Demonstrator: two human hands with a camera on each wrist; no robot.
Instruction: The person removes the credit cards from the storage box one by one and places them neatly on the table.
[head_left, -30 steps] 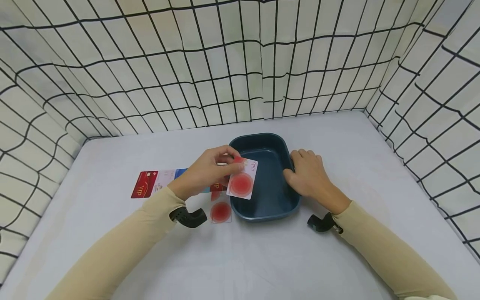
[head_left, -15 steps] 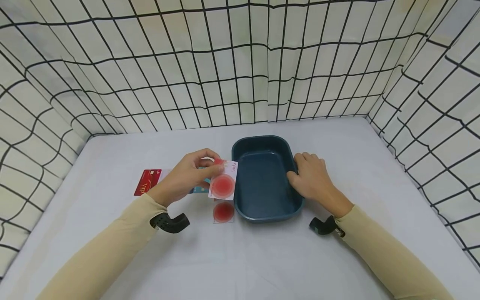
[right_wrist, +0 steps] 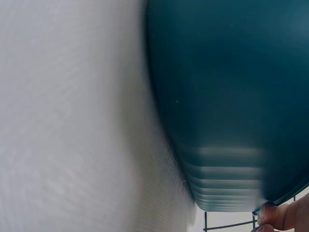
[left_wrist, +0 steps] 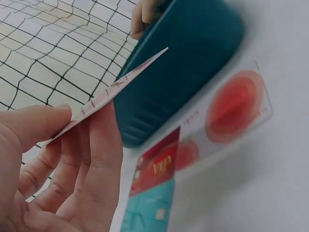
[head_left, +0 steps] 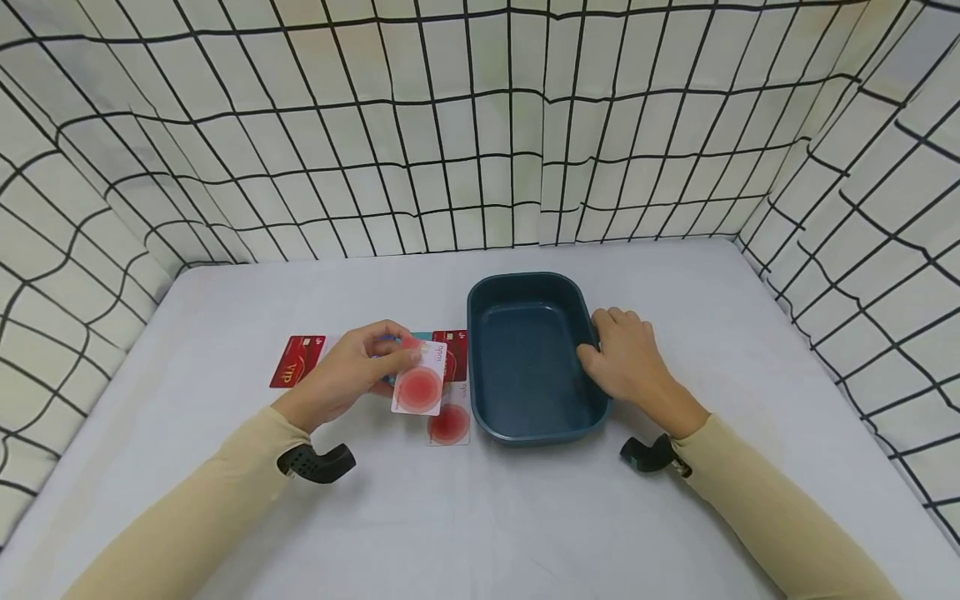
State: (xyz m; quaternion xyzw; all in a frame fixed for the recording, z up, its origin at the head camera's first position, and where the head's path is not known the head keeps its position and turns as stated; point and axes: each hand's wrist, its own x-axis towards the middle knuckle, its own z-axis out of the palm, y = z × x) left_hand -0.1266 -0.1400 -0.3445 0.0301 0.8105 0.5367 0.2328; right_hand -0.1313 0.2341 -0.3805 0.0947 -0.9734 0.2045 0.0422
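My left hand (head_left: 343, 371) pinches a white card with a red circle (head_left: 418, 389) between thumb and fingers, raised above the table left of a dark blue plastic bin (head_left: 532, 358). In the left wrist view the held card (left_wrist: 113, 92) is seen nearly edge-on. Below it lie a red VIP card (head_left: 454, 354), a teal card (left_wrist: 147, 208) and a second white card with a red circle (head_left: 448, 424), which overlap. My right hand (head_left: 628, 357) grips the bin's right wall, thumb over the rim.
Farther left lies another red VIP card (head_left: 297, 362); my left hand hides part of the card row. A white cloth covers the table (head_left: 525, 517). Black-grid netting over white panels (head_left: 480, 125) encloses the back and sides.
My left hand has carried the white card from over the bin's left edge leftward, above the cards on the table. My right hand stays on the bin's right wall.
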